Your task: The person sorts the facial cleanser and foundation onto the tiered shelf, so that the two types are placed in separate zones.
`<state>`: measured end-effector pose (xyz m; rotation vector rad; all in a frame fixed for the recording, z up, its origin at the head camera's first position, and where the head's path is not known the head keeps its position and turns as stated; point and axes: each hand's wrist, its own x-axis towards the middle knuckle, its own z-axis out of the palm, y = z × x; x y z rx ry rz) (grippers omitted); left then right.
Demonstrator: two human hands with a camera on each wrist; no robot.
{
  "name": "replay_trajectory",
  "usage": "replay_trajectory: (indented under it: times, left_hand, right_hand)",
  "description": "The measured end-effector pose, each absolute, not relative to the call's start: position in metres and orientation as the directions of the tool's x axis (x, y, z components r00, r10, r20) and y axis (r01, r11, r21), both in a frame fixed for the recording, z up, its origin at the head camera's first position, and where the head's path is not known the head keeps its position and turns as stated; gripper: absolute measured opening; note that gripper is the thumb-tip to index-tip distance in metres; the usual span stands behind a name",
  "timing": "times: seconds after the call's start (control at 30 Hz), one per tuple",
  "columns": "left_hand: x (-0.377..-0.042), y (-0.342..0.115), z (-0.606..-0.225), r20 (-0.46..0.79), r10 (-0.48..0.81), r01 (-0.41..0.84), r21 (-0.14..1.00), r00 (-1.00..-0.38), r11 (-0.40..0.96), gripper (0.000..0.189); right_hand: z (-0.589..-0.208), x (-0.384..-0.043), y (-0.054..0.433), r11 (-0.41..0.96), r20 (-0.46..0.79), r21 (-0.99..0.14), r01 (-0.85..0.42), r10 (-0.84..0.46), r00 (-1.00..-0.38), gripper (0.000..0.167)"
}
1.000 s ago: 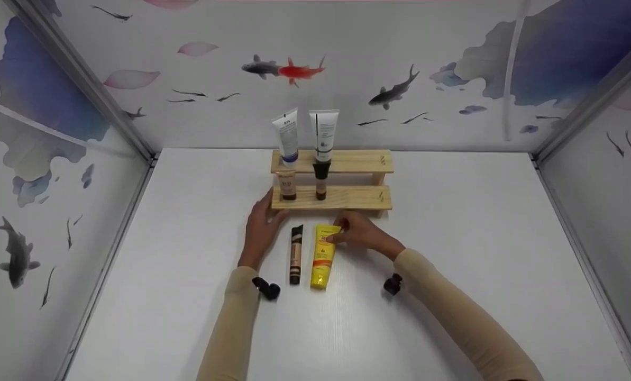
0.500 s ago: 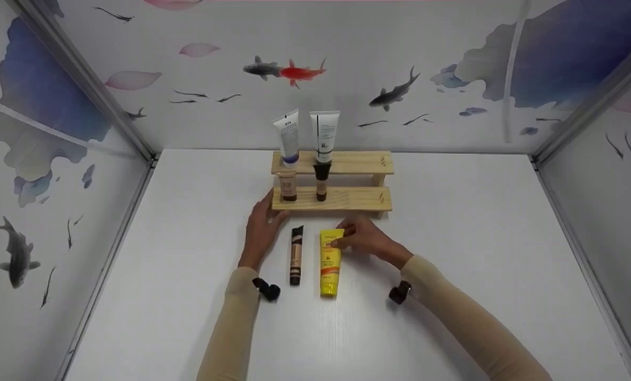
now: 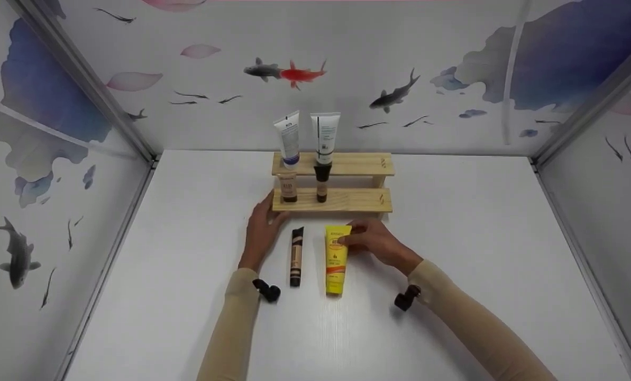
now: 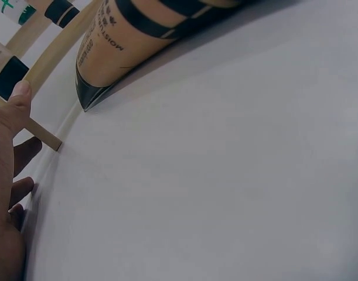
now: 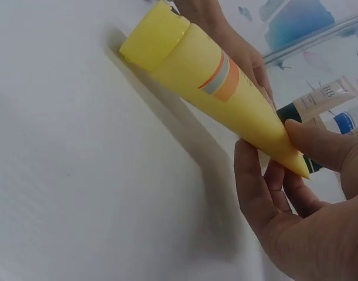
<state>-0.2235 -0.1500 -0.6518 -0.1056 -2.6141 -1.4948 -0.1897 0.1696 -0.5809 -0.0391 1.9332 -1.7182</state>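
My right hand (image 3: 376, 241) pinches a yellow squeeze tube (image 3: 336, 259) near its flat crimped end, thumb on one face and fingers behind. In the right wrist view the tube (image 5: 208, 76) is tilted and casts a shadow on the table. My left hand (image 3: 261, 233) holds the left end of a two-step wooden rack (image 3: 355, 201); the left wrist view has its thumb (image 4: 20, 93) on the lower plank and the other fingers below. Between the hands a beige and black tube (image 3: 296, 256) lies on the table.
A BB cream tube (image 3: 289, 188) and a small black-capped tube (image 3: 322, 184) stand on the lower step. Behind them, two white tubes (image 3: 290, 140) stand on the upper step, one leaning. Printed panels enclose the white table (image 3: 453, 238).
My right hand has moved slightly right with the yellow tube, which has turned from slanted to nearly straight. The left hand stays at the rack.
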Motion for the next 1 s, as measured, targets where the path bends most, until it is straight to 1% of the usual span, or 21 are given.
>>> replay_trajectory:
  times: [0.07, 0.13, 0.2, 0.3, 0.37, 0.43, 0.57, 0.67, 0.8, 1.0]
  left_hand:
    - [-0.223, -0.150, -0.651, 0.151, -0.001, 0.129, 0.848, -0.988, 0.514, 0.088]
    - [-0.223, -0.150, -0.651, 0.156, -0.001, 0.133, 0.845, -0.988, 0.519, 0.088]
    - [-0.223, -0.150, -0.651, 0.155, -0.001, 0.132, 0.844, -0.988, 0.520, 0.088]
    - [-0.222, -0.150, -0.651, 0.148, -0.004, 0.125, 0.845, -0.989, 0.520, 0.086]
    - [-0.223, -0.150, -0.651, 0.145, -0.005, 0.121, 0.846, -0.989, 0.519, 0.086]
    - [-0.223, -0.150, -0.652, 0.144, -0.004, 0.121, 0.848, -0.990, 0.516, 0.085]
    - [-0.223, -0.151, -0.652, 0.155, -0.001, 0.133, 0.850, -0.988, 0.510, 0.085]
    - [-0.223, -0.151, -0.653, 0.160, -0.001, 0.137, 0.846, -0.987, 0.516, 0.085]
    - [-0.223, -0.151, -0.653, 0.159, 0.001, 0.138, 0.849, -0.987, 0.510, 0.087]
    - [-0.222, -0.151, -0.653, 0.160, 0.007, 0.142, 0.858, -0.987, 0.493, 0.088]
  right_hand:
    - [-0.578, -0.189, 0.170, 0.147, -0.369, -0.929, 0.339, -0.368, -0.853, 0.034]
    - [-0.576, -0.189, 0.171, 0.131, -0.344, -0.939, 0.318, -0.368, -0.864, 0.036]
    - [-0.573, -0.188, 0.172, 0.130, -0.310, -0.951, 0.282, -0.362, -0.879, 0.039]
    - [-0.567, -0.185, 0.173, 0.131, -0.248, -0.968, 0.215, -0.357, -0.901, 0.049]
    - [-0.563, -0.183, 0.174, 0.126, -0.214, -0.975, 0.181, -0.340, -0.916, 0.052]
    - [-0.558, -0.181, 0.173, 0.136, -0.183, -0.980, 0.147, -0.310, -0.933, 0.049]
    - [-0.552, -0.179, 0.173, 0.164, -0.114, -0.984, 0.073, -0.252, -0.961, 0.037]
    - [-0.548, -0.178, 0.173, 0.171, -0.058, -0.985, 0.017, -0.241, -0.969, 0.034]
    - [-0.545, -0.178, 0.173, 0.180, -0.017, -0.983, -0.026, -0.233, -0.972, 0.036]
    - [-0.545, -0.177, 0.173, 0.196, -0.006, -0.980, -0.037, -0.214, -0.977, 0.038]
